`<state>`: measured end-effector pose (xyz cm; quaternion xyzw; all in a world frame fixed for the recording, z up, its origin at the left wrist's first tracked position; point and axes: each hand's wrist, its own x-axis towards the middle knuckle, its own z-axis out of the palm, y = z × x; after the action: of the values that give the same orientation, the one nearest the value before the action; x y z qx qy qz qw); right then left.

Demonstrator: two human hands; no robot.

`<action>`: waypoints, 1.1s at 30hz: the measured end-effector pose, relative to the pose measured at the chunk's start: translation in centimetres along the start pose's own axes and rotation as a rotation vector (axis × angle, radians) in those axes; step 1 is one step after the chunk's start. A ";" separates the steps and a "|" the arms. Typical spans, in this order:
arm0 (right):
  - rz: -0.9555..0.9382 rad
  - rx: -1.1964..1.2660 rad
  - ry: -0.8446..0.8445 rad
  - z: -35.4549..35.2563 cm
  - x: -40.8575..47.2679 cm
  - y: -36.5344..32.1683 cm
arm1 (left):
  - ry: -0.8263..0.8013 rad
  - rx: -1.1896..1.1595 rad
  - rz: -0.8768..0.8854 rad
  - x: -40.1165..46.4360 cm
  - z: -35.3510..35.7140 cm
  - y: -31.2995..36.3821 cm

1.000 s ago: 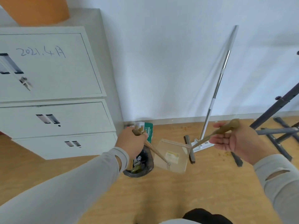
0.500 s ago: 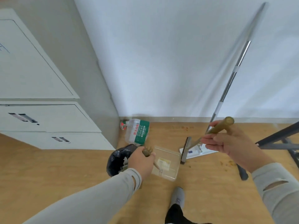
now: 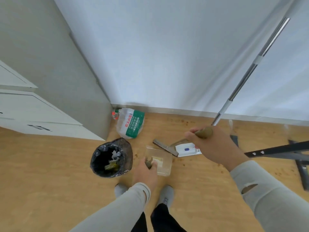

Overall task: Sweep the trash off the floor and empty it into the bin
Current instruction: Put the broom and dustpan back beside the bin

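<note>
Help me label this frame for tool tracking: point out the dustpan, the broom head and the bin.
dustpan (image 3: 164, 162): head view, on its clear flat tray.
broom head (image 3: 165, 147): head view, middle of the grey bar.
bin (image 3: 127, 149): head view, on its outer wall near the rim.

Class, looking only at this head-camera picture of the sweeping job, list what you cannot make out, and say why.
- Dustpan contents: clear plastic, too blurred, head view.
- Dustpan handle: wrapped by the left hand.
- Bin depth: dark liner hides the bottom.
- Mop pole top: cut off by the frame edge.
- Brush bristles: too small.

Black-lined bin (image 3: 111, 158) — green-labelled bottle (image 3: 130, 125)
</note>
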<state>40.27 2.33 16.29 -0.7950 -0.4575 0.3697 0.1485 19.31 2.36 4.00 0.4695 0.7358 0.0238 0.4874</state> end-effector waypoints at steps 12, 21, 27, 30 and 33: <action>-0.110 -0.190 -0.082 1.9 2.6 -2.7 | -0.269 -0.048 0.009 4.3 4.7 0.3; -0.239 -0.237 -0.131 2.7 0.6 -4.5 | -0.178 0.231 0.161 3.7 2.7 -0.1; -0.259 -0.276 -0.134 2.9 0.1 -6.1 | -0.197 0.088 0.159 4.7 2.4 -0.6; -0.271 -0.271 -0.130 1.9 -0.5 -7.0 | -0.196 0.087 0.158 5.1 2.1 -0.8; -0.273 -0.252 -0.103 1.0 -1.1 -8.0 | -0.189 0.078 0.149 5.2 2.0 -1.0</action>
<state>34.27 5.64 20.73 -0.7178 -0.6108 0.3260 0.0732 19.72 4.68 -1.18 0.5416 0.6501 -0.0133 0.5328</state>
